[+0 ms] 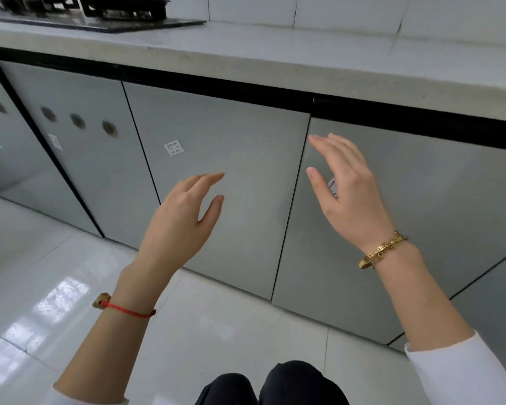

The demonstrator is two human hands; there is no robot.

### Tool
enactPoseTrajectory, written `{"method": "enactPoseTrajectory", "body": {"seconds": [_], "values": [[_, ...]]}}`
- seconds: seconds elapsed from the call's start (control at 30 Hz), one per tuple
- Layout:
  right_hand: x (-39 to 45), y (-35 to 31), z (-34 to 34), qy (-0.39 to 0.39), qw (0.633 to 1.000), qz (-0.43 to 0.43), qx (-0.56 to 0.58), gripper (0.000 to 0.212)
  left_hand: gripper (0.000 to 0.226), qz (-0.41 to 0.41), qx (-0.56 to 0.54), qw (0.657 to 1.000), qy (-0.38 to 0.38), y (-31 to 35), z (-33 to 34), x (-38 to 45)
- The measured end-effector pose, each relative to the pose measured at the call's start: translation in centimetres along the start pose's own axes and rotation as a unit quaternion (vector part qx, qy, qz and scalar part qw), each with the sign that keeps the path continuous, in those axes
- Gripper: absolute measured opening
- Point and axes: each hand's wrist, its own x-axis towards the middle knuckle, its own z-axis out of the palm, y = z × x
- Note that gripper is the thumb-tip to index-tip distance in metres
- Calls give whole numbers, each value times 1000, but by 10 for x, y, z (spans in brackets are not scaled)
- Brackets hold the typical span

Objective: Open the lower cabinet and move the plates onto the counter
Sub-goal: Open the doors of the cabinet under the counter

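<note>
Here, both hands, left (176, 217) and right (345, 185), empty, fingers spread before the closed cabinet doors (222, 176).

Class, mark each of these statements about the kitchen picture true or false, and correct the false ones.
1. Both cabinet doors in front of the person are shut. True: the left door and right door are shut.
2. The left hand holds a plate. False: it is empty, and no plates show.
3. The right hand has straight, open fingers. True.
4. A gold bracelet is on the left wrist. False: it is on the right wrist.
</note>
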Motion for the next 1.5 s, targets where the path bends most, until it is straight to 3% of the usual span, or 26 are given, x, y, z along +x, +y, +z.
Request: {"method": "enactPoseTrajectory", "body": {"seconds": [0.37, 0.63, 0.73, 1.03, 1.23, 1.5], "values": [[46, 8, 2, 107, 989, -48, -88, 41, 34, 36, -124, 989, 77, 41, 20, 85], [50, 17, 10, 106, 985, -30, -131, 45, 36, -54, -272, 958, 73, 69, 44, 131], [50, 19, 9, 103, 984, -24, -142, 46, 40, -51, -299, 950, 75, 74, 49, 134], [51, 17, 6, 96, 980, -11, -175, 46, 41, -128, -541, 831, 20, 78, 56, 140], [51, 14, 3, 86, 984, -11, -155, 47, 40, -140, -577, 805, 23, 79, 52, 132], [43, 2, 10, 43, 998, -19, -50, 48, 36, -103, -569, 815, 26, 64, 36, 104]]}}
